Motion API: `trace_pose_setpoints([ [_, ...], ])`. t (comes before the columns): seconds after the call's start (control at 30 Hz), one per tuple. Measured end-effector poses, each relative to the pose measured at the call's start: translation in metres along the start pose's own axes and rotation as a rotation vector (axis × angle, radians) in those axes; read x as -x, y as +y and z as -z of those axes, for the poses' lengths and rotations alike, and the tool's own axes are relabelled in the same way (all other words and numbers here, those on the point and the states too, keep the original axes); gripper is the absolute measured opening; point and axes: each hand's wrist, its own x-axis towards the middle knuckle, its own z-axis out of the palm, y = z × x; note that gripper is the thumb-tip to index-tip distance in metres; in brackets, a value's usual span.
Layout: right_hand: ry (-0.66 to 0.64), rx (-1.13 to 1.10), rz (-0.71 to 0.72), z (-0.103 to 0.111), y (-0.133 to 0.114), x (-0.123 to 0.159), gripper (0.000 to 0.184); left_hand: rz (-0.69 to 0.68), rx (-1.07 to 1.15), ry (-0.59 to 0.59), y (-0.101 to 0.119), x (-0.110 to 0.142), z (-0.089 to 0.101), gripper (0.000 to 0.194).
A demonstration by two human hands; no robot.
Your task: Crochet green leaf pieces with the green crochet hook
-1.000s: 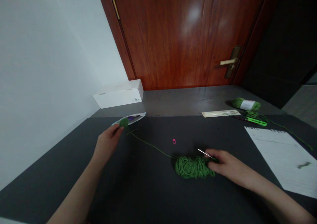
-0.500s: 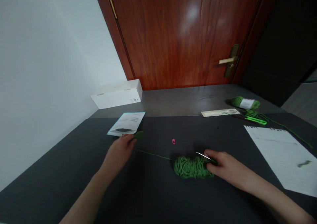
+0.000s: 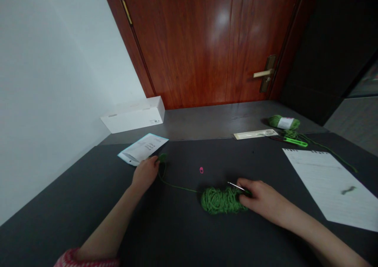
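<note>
My left grip (image 3: pixel 144 174) is closed, its fingertips pinching a small green yarn piece (image 3: pixel 162 157) just past the grip, toward the door. The piece is too small and dark for me to tell whether it is a ball or crochet work. A thin green strand (image 3: pixel 177 186) drops from it and runs right to a loose heap of green yarn (image 3: pixel 220 201) on the dark counter (image 3: pixel 73 204).

My right grip (image 3: pixel 265 198) is closed too, around a slim steel crochet hook (image 3: pixel 235 186). The hook's tip sticks out left of the grip above the heap, and the grip rests against the heap's right end. Between the two grips, just above the strand, lies a pink stitch marker (image 3: pixel 201 170).

Just behind the left grip is a white printed leaflet (image 3: pixel 142 149), and well beyond it a white box (image 3: pixel 132 114) stands against the wall. Right of the right grip lies a sheet of lined notebook paper (image 3: pixel 327 188) with a green scrap (image 3: pixel 347 190) on it. Well beyond the right grip are a labelled skein of green yarn (image 3: pixel 283 122), green-handled scissors (image 3: pixel 295 142) and a flat packet (image 3: pixel 255 134). A pink-striped sleeve (image 3: pixel 85 258) shows behind my left forearm.
</note>
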Motion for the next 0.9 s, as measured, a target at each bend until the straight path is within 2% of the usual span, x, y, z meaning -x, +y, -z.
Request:
trace_pose_setpoints([
  [0.1, 0.003, 0.012, -0.007, 0.001, -0.001, 0.000, 0.006, -0.060, 0.017, -0.037, 0.018, 0.016, 0.001, 0.033],
  [0.17, 0.003, 0.021, -0.009, 0.001, -0.002, 0.000, 0.006, -0.173, 0.059, -0.081, 0.032, 0.030, 0.001, 0.023],
  [0.23, 0.003, 0.031, -0.010, 0.001, -0.002, 0.000, 0.007, -0.275, 0.103, -0.127, 0.043, 0.041, 0.002, 0.028],
  [0.37, 0.002, 0.048, -0.015, 0.002, -0.003, 0.001, 0.009, -0.299, 0.117, -0.036, 0.049, 0.045, 0.005, 0.032],
  [0.53, -0.001, 0.088, -0.039, 0.004, -0.003, 0.001, 0.010, -0.364, 0.080, 0.020, 0.061, 0.033, 0.004, 0.026],
  [0.63, -0.016, 0.111, -0.065, 0.004, -0.003, 0.001, 0.022, -0.289, 0.005, 0.144, 0.060, 0.017, 0.005, 0.029],
  [0.7, -0.025, 0.123, -0.074, 0.005, -0.003, 0.001, 0.028, -0.171, -0.070, 0.219, 0.048, 0.003, 0.007, 0.031],
  [0.8, -0.028, 0.135, -0.079, 0.006, -0.003, 0.002, 0.029, -0.022, -0.184, 0.200, 0.022, -0.013, 0.007, 0.026],
  [0.9, -0.024, 0.138, -0.080, 0.006, -0.004, 0.002, 0.030, 0.037, -0.275, 0.164, 0.003, -0.018, 0.003, 0.031],
])
